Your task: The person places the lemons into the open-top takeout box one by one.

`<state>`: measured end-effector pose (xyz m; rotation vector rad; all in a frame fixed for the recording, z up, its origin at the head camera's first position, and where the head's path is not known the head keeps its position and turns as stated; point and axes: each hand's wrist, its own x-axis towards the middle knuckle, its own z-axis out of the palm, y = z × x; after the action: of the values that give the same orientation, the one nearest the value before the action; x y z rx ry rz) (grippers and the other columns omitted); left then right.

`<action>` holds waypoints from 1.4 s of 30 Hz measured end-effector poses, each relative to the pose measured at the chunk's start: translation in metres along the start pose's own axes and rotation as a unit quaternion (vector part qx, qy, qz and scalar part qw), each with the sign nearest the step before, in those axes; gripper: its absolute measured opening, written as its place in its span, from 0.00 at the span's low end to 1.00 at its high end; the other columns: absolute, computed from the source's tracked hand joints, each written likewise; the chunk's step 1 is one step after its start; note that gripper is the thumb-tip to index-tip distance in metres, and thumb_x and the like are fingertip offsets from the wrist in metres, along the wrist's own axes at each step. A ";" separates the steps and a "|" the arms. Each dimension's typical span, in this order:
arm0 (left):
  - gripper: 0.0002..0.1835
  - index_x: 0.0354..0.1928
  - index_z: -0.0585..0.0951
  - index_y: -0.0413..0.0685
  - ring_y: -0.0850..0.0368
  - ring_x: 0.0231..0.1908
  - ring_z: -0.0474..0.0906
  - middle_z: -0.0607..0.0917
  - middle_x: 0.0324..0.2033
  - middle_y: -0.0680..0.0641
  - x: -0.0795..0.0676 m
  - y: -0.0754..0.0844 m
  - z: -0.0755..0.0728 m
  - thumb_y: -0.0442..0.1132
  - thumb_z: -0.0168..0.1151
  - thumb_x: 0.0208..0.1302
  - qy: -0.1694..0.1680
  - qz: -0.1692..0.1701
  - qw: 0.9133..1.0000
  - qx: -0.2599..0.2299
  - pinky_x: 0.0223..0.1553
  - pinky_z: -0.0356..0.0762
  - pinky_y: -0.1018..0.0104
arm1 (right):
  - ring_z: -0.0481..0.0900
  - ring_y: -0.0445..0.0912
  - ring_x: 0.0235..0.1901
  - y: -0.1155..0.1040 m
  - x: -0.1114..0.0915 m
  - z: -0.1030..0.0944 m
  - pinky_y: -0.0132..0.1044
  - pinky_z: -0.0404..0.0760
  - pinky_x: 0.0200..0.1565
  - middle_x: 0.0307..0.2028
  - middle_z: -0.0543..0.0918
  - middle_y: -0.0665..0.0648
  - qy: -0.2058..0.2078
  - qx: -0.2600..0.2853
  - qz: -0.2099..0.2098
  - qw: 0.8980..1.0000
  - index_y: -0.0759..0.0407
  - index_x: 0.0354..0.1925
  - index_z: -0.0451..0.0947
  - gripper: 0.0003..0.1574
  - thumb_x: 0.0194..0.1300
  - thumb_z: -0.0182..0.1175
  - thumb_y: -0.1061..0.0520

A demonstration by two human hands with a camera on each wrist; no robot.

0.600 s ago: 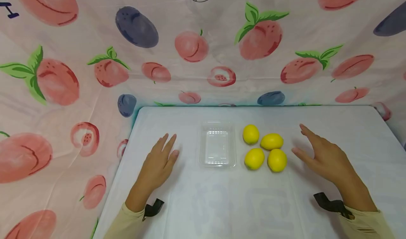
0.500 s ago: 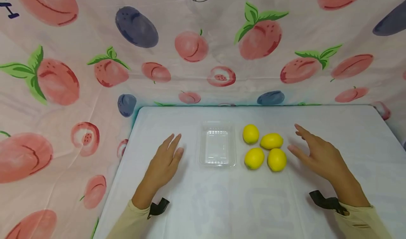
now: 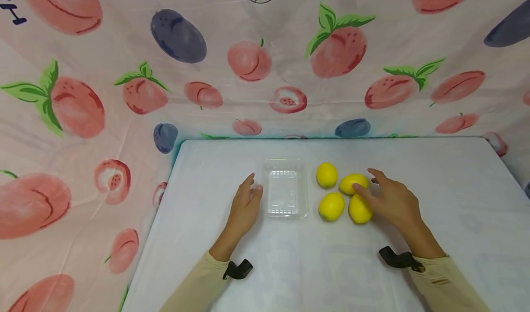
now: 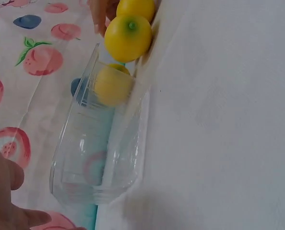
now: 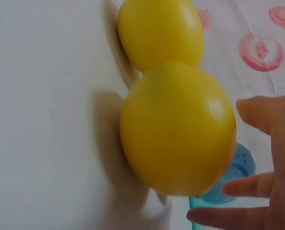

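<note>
A transparent plastic box (image 3: 283,192), lidless and with nothing in it, lies on the white table. My left hand (image 3: 245,206) is at its left side, fingers extended and holding nothing; in the left wrist view its fingertips lie near the box's rim (image 4: 56,158). Right of the box sit several yellow lemons. My right hand (image 3: 395,204) reaches over the right-hand pair: its thumb overlaps the back right lemon (image 3: 349,182) and the front right lemon (image 3: 359,210). In the right wrist view, parted fingers (image 5: 248,184) stand beside the nearest lemon (image 5: 178,129), not wrapped round it.
Two other lemons, the back left lemon (image 3: 327,175) and the front left lemon (image 3: 331,207), sit between the box and the right-hand pair. A fruit-printed cloth (image 3: 248,17) hangs behind the table and along its left side. Black wrist mounts (image 3: 239,269) show at both sleeves.
Both hands have moved inward: the left rightward to the box's side, the right leftward until it overlaps the right-hand lemons. Box and lemons have stayed in place.
</note>
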<state>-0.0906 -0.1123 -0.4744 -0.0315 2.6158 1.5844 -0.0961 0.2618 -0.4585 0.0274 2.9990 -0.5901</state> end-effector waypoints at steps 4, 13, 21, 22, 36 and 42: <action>0.32 0.79 0.58 0.49 0.40 0.70 0.69 0.68 0.73 0.39 0.007 0.003 0.010 0.52 0.46 0.80 0.010 -0.012 0.999 -0.034 0.69 0.68 0.41 | 0.80 0.69 0.50 -0.006 0.002 0.005 0.59 0.78 0.36 0.57 0.83 0.69 -0.001 -0.012 0.025 1.000 0.59 0.74 0.64 0.60 0.64 0.45 0.16; 0.30 0.79 0.60 0.53 0.40 0.70 0.68 0.70 0.72 0.41 0.019 0.007 0.023 0.50 0.47 0.79 0.020 -0.039 0.997 -0.064 0.69 0.67 0.40 | 0.82 0.68 0.45 -0.013 0.007 0.010 0.52 0.76 0.31 0.54 0.83 0.74 0.005 -0.017 0.049 0.999 0.58 0.71 0.67 0.63 0.60 0.44 0.12; 0.30 0.79 0.62 0.55 0.40 0.71 0.68 0.71 0.72 0.43 0.021 0.000 0.027 0.44 0.49 0.78 0.022 -0.008 0.998 -0.066 0.71 0.66 0.45 | 0.83 0.63 0.38 -0.018 0.012 0.009 0.44 0.71 0.26 0.50 0.84 0.75 0.005 -0.004 0.058 0.998 0.58 0.70 0.68 0.63 0.59 0.49 0.13; 0.30 0.79 0.61 0.56 0.41 0.71 0.68 0.71 0.72 0.44 0.022 -0.001 0.027 0.44 0.49 0.78 0.021 -0.004 0.998 -0.067 0.72 0.65 0.46 | 0.83 0.63 0.37 -0.018 0.012 0.008 0.44 0.71 0.26 0.50 0.84 0.75 0.005 -0.002 0.058 0.998 0.58 0.70 0.68 0.62 0.59 0.49 0.13; 0.33 0.81 0.56 0.59 0.47 0.70 0.70 0.73 0.71 0.46 0.019 -0.018 0.013 0.48 0.47 0.78 0.038 -0.024 0.997 -0.060 0.70 0.66 0.44 | 0.83 0.60 0.41 -0.027 0.018 0.029 0.43 0.73 0.30 0.51 0.85 0.69 0.027 0.065 0.063 0.996 0.53 0.68 0.71 0.55 0.60 0.54 0.17; 0.31 0.80 0.58 0.63 0.46 0.71 0.70 0.74 0.71 0.47 0.019 -0.016 0.018 0.49 0.46 0.79 0.005 -0.038 0.997 -0.068 0.70 0.67 0.43 | 0.83 0.61 0.41 -0.022 0.007 0.021 0.42 0.72 0.29 0.54 0.83 0.72 0.028 0.058 0.077 0.995 0.57 0.70 0.70 0.55 0.61 0.57 0.20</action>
<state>-0.1077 -0.1028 -0.4982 -0.1468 2.4767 1.7362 -0.1019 0.2336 -0.4704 0.2840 2.9752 -0.7554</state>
